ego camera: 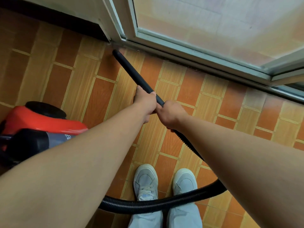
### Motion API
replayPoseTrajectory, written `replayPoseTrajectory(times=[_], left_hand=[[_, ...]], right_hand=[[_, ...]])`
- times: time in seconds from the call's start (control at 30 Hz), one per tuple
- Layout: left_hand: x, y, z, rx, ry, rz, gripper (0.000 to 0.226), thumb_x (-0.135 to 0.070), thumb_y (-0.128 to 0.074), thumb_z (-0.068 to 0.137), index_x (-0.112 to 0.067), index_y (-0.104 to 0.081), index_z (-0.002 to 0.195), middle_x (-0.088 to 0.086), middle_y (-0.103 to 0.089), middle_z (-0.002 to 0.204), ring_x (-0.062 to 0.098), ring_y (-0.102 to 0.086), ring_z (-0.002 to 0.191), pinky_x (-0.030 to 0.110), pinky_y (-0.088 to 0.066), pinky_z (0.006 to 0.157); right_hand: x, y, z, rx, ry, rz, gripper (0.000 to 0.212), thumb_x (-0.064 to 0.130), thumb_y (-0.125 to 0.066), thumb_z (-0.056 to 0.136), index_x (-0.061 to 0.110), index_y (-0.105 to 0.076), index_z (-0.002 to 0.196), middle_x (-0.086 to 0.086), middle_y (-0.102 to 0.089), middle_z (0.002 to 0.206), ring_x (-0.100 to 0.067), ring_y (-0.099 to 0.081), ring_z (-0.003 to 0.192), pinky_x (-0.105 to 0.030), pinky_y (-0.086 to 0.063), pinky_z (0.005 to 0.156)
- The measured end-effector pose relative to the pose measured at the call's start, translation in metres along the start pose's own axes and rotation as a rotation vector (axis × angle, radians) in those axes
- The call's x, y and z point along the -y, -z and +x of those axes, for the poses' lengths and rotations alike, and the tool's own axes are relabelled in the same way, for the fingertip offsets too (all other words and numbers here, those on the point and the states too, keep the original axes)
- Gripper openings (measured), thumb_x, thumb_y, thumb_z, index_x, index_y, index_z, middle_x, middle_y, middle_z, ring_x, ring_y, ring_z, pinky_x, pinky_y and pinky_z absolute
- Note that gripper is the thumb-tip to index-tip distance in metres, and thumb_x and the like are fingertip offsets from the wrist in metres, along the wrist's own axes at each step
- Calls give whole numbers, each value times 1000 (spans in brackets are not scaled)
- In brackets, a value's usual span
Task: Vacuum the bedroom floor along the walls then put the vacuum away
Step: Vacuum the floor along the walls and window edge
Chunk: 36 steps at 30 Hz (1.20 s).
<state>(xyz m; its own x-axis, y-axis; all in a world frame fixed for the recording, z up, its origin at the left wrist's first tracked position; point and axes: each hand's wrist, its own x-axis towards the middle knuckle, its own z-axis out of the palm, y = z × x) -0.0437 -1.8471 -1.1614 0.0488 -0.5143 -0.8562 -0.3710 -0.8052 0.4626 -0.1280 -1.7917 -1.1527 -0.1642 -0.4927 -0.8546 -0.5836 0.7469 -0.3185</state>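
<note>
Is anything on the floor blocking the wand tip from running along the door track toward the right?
Nothing visible. The wand tip sits in the corner by the door track, and the floor along it is bare. Both hands grip the wand.

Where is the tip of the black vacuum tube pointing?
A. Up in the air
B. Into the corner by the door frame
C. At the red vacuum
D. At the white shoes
B: the tube tip sits on the floor where the door frame meets the dark baseboard.
</note>
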Motion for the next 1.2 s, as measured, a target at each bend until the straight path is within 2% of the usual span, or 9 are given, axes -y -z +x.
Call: replayPoseTrajectory(times=[0.17, 0.27, 0.4, 0.53, 0.63, 0.87, 0.97, 1.1, 1.2], left_hand=[[29, -30, -24, 41, 21, 45, 47, -17, -53, 106, -26, -37, 149, 0, -63, 107, 19, -68, 97, 47, -59, 96], [37, -54, -35, 91, 12, 72, 48, -19, -52, 106, -26, -37, 150, 2, -64, 113, 23, -69, 101, 48, -59, 96], [45, -91, -48, 167, 21, 108, 54, -22, -53, 106, -32, -31, 154, 5, -65, 120, 25, -71, 101, 49, -60, 95], [47, -123, -64, 222, 23, 132, 32, -18, -52, 107, -30, -39, 133, 5, -64, 113, 24, -71, 96, 44, -61, 89], [51, -143, -80, 246, 18, 178, 25, -17, -52, 107, -32, -38, 120, 7, -63, 112, 23, -70, 93, 41, -62, 84], [61, -186, -112, 305, 4, 247, 27, -16, -51, 107, -34, -33, 116, 3, -60, 106, 24, -68, 97, 43, -60, 91], [64, -209, -128, 323, -21, 306, 25, -17, -51, 108, -32, -36, 120, 4, -60, 107, 25, -68, 99, 46, -59, 94], [71, -236, -161, 347, -50, 382, 21, -17, -50, 108, -33, -37, 114, 7, -62, 112, 24, -68, 98, 41, -61, 86], [80, -260, -192, 392, -53, 453, 22, -17, -52, 107, -33, -40, 117, 8, -64, 116, 25, -68, 101, 46, -60, 91]], right_hand=[[-45, -5, -29, -54, -30, -37, 52, 61, -31, 104, 12, -50, 97, -7, -63, 82, -24, -65, 67, -44, -63, 68], [-73, -2, -40, -87, -59, -8, 52, 61, -31, 104, 13, -49, 102, -5, -60, 81, -23, -64, 66, -40, -60, 63], [-110, 7, -48, -103, -95, 58, 55, 60, -30, 104, 13, -53, 87, -7, -63, 75, -24, -62, 60, -41, -61, 61], [-143, 14, -59, -131, -136, 133, 55, 57, -30, 105, 13, -50, 79, -9, -61, 67, -27, -60, 52, -34, -52, 50], [-167, 15, -69, -153, -161, 169, 56, 57, -30, 104, 13, -52, 78, -9, -62, 68, -28, -61, 53, -34, -51, 51], [-217, 22, -89, -169, -196, 293, 53, 59, -32, 103, 16, -54, 82, -10, -66, 77, -31, -67, 66, -45, -61, 63], [-238, 29, -100, -172, -213, 333, 55, 58, -31, 104, 14, -55, 82, -8, -62, 73, -28, -62, 63, -38, -54, 58], [-269, 36, -129, -197, -238, 448, 52, 57, -33, 104, 15, -52, 81, -10, -61, 74, -30, -61, 59, -33, -48, 50], [-294, 38, -162, -206, -281, 511, 51, 58, -32, 103, 16, -57, 87, -9, -65, 77, -29, -63, 63, -37, -52, 54]])
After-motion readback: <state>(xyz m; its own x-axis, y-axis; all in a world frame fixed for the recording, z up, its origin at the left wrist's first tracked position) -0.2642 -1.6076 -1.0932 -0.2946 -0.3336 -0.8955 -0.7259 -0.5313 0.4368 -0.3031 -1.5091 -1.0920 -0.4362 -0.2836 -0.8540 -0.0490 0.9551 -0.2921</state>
